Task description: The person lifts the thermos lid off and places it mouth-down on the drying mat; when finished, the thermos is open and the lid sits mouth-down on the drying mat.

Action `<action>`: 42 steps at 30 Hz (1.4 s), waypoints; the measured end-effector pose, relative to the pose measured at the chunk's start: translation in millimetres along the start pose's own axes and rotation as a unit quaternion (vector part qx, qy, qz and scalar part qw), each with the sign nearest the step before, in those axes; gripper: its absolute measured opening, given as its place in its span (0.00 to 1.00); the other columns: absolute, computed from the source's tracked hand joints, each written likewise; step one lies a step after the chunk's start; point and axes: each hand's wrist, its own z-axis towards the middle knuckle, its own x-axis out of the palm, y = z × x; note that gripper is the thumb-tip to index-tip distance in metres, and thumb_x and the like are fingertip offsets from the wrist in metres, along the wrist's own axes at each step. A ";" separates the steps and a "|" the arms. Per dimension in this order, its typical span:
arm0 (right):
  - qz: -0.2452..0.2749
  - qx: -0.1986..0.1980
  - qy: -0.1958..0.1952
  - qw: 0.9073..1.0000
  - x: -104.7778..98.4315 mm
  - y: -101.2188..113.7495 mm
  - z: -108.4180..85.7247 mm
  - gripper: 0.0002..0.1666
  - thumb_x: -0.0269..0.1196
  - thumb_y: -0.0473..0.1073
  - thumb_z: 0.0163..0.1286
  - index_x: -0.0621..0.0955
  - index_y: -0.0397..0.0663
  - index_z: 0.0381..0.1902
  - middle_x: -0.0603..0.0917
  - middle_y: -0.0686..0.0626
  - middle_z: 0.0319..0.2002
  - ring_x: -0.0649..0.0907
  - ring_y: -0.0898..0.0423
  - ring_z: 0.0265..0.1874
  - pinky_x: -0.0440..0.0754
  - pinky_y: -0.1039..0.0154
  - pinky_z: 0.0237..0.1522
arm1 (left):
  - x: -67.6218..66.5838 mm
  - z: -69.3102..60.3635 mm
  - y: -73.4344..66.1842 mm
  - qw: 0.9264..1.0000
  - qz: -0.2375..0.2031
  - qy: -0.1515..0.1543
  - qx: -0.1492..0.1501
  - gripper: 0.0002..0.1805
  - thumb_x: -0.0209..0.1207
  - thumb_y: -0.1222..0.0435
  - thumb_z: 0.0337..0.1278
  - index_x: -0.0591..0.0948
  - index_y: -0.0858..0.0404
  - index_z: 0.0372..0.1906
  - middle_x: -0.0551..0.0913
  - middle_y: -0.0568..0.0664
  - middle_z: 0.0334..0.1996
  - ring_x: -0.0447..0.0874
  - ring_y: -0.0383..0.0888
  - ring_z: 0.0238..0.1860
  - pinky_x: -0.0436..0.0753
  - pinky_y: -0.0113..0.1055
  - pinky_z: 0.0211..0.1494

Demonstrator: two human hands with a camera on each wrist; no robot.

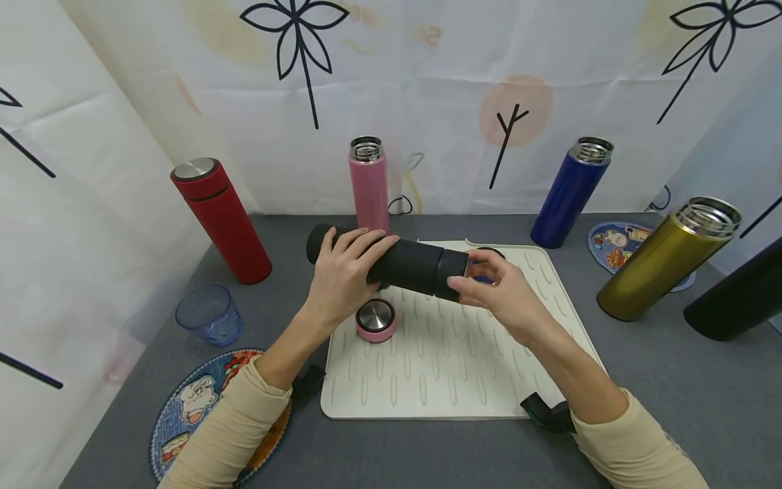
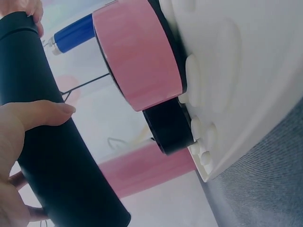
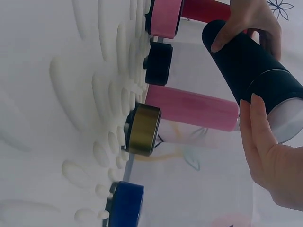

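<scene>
A black thermos [image 1: 406,263] is held nearly level above a white ribbed mat [image 1: 427,367]. My left hand [image 1: 343,282] grips its body from above, thumb and fingers on opposite sides in the left wrist view. At the other end, my right hand [image 1: 507,299] holds the thermos's black lid [image 3: 272,90], which has a silver top [image 3: 289,120]. A thin seam shows between lid and body. Beneath, on the mat, stand a pink lid [image 1: 375,320], a black lid [image 3: 159,64], a gold lid [image 3: 145,130] and a blue lid [image 3: 126,204]. The thermos hides some from the head view.
A lidded red thermos [image 1: 222,224] and a blue glass [image 1: 210,316] stand left. Lidless pink [image 1: 370,190], blue [image 1: 568,197] and gold [image 1: 666,261] bottles stand behind and right, beside a dark bottle [image 1: 739,299]. Patterned placemats [image 1: 201,401] lie on the grey table [image 1: 452,455].
</scene>
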 end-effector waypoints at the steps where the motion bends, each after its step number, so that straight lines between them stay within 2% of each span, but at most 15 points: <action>1: -0.016 -0.009 0.000 1.000 -0.5 -0.7 0.0 0.39 0.65 0.39 0.64 0.61 0.39 0.68 0.70 0.35 0.54 0.79 0.45 0.49 0.80 0.57 0.47 | -0.1 -0.1 0.2 1.000 -0.002 0.004 -0.001 0.38 0.77 0.69 0.30 0.79 0.57 0.58 0.79 0.54 0.54 0.73 0.55 0.56 0.63 0.64 0.60; 4: -0.068 -0.050 0.003 0.996 -1.7 -3.2 0.3 0.40 0.69 0.37 0.59 0.65 0.42 0.66 0.70 0.37 0.56 0.79 0.44 0.51 0.80 0.57 0.47 | 0.0 -0.5 1.3 1.000 -0.007 0.018 -0.005 0.38 0.77 0.67 0.30 0.79 0.57 0.58 0.79 0.53 0.54 0.74 0.54 0.55 0.65 0.63 0.60; 7: -0.112 -0.124 0.008 0.986 -3.1 -7.3 2.3 0.41 0.72 0.32 0.54 0.67 0.42 0.64 0.69 0.40 0.58 0.77 0.44 0.54 0.78 0.57 0.51 | 0.5 -1.0 2.8 1.000 -0.010 0.024 -0.008 0.38 0.77 0.66 0.31 0.79 0.57 0.58 0.79 0.52 0.54 0.74 0.54 0.55 0.66 0.63 0.60; 11: -0.181 -0.259 0.010 0.949 -5.7 -11.6 5.9 0.44 0.73 0.24 0.46 0.70 0.41 0.62 0.70 0.42 0.59 0.74 0.46 0.57 0.76 0.59 0.54 | -0.1 -1.2 3.9 1.000 -0.013 0.020 -0.012 0.37 0.76 0.65 0.32 0.79 0.57 0.58 0.79 0.52 0.54 0.74 0.54 0.55 0.66 0.62 0.60; 13: -0.204 -0.288 0.011 0.935 -7.2 -11.6 6.3 0.44 0.74 0.24 0.46 0.69 0.41 0.62 0.69 0.42 0.60 0.73 0.46 0.58 0.76 0.58 0.53 | -0.6 -1.0 4.0 1.000 -0.014 0.018 -0.011 0.37 0.76 0.65 0.33 0.79 0.57 0.58 0.79 0.52 0.54 0.74 0.54 0.55 0.66 0.62 0.60; 14: -0.207 -0.282 0.012 0.937 -7.7 -10.9 6.0 0.44 0.73 0.26 0.48 0.68 0.41 0.63 0.69 0.42 0.61 0.72 0.46 0.59 0.77 0.56 0.53 | -1.0 -0.8 3.8 1.000 -0.014 0.017 -0.011 0.37 0.76 0.65 0.33 0.79 0.57 0.58 0.79 0.52 0.54 0.74 0.54 0.55 0.65 0.62 0.60; 16: -0.197 -0.233 0.009 0.952 -8.4 -9.4 5.3 0.42 0.71 0.31 0.56 0.65 0.44 0.66 0.67 0.41 0.62 0.72 0.44 0.60 0.77 0.51 0.53 | -1.1 -0.7 3.5 1.000 -0.013 0.016 -0.009 0.37 0.76 0.66 0.33 0.79 0.57 0.59 0.79 0.52 0.55 0.74 0.54 0.56 0.65 0.63 0.60; 19: -0.129 -0.127 0.007 0.983 -7.1 -6.0 4.1 0.39 0.64 0.42 0.67 0.60 0.46 0.70 0.65 0.38 0.63 0.72 0.41 0.60 0.78 0.46 0.49 | -1.0 -0.8 3.0 1.000 -0.007 0.016 -0.008 0.38 0.76 0.66 0.32 0.79 0.57 0.59 0.78 0.53 0.55 0.73 0.55 0.56 0.64 0.63 0.61; 21: -0.067 -0.067 0.007 0.995 -5.3 -3.9 4.4 0.37 0.59 0.46 0.71 0.58 0.45 0.71 0.64 0.36 0.63 0.71 0.38 0.60 0.79 0.45 0.47 | -0.8 -1.1 2.2 1.000 -0.002 0.014 -0.008 0.38 0.76 0.67 0.32 0.79 0.57 0.59 0.78 0.53 0.55 0.73 0.55 0.56 0.63 0.63 0.61; 24: 0.019 -0.002 0.015 1.000 -2.3 -1.3 5.0 0.37 0.56 0.49 0.73 0.56 0.41 0.72 0.63 0.32 0.62 0.71 0.35 0.58 0.80 0.45 0.43 | -0.9 -1.4 0.2 1.000 0.008 0.010 -0.005 0.38 0.76 0.67 0.32 0.78 0.57 0.59 0.78 0.54 0.55 0.73 0.55 0.56 0.63 0.63 0.61; 28: 0.060 0.043 0.024 0.997 -0.4 0.2 5.2 0.41 0.56 0.50 0.73 0.52 0.39 0.73 0.62 0.31 0.62 0.71 0.34 0.58 0.80 0.44 0.43 | -1.6 -0.9 -2.8 1.000 0.014 0.007 -0.003 0.38 0.76 0.68 0.31 0.79 0.57 0.58 0.78 0.54 0.55 0.72 0.55 0.57 0.62 0.64 0.61; 30: 0.060 0.046 0.026 0.997 -0.6 0.1 5.1 0.43 0.57 0.49 0.72 0.50 0.37 0.73 0.62 0.31 0.62 0.72 0.34 0.57 0.80 0.44 0.44 | -2.0 -0.6 -3.8 1.000 0.017 0.009 -0.004 0.38 0.76 0.68 0.31 0.79 0.57 0.58 0.78 0.54 0.55 0.72 0.55 0.57 0.62 0.63 0.61; 34: 0.050 0.021 0.027 0.998 -3.3 -1.0 5.4 0.38 0.61 0.41 0.69 0.57 0.38 0.70 0.65 0.32 0.60 0.73 0.37 0.56 0.81 0.49 0.44 | -2.8 -0.3 -4.8 1.000 0.017 0.017 -0.008 0.38 0.77 0.67 0.31 0.79 0.56 0.59 0.78 0.54 0.55 0.72 0.55 0.57 0.62 0.63 0.61; 39: 0.000 -0.034 0.032 0.999 -8.2 -4.2 5.0 0.39 0.67 0.37 0.62 0.63 0.42 0.68 0.64 0.38 0.64 0.73 0.42 0.59 0.80 0.59 0.48 | -4.1 0.2 -4.7 0.999 0.018 0.025 -0.015 0.39 0.77 0.66 0.31 0.78 0.56 0.59 0.78 0.53 0.55 0.72 0.54 0.57 0.62 0.63 0.61; 42: -0.044 -0.098 0.037 0.994 -9.3 -8.6 6.9 0.40 0.69 0.33 0.58 0.65 0.43 0.66 0.65 0.42 0.64 0.73 0.45 0.59 0.78 0.62 0.50 | -4.7 0.5 -4.0 0.999 0.020 0.025 -0.018 0.39 0.77 0.66 0.31 0.78 0.55 0.59 0.78 0.53 0.55 0.73 0.54 0.57 0.63 0.63 0.61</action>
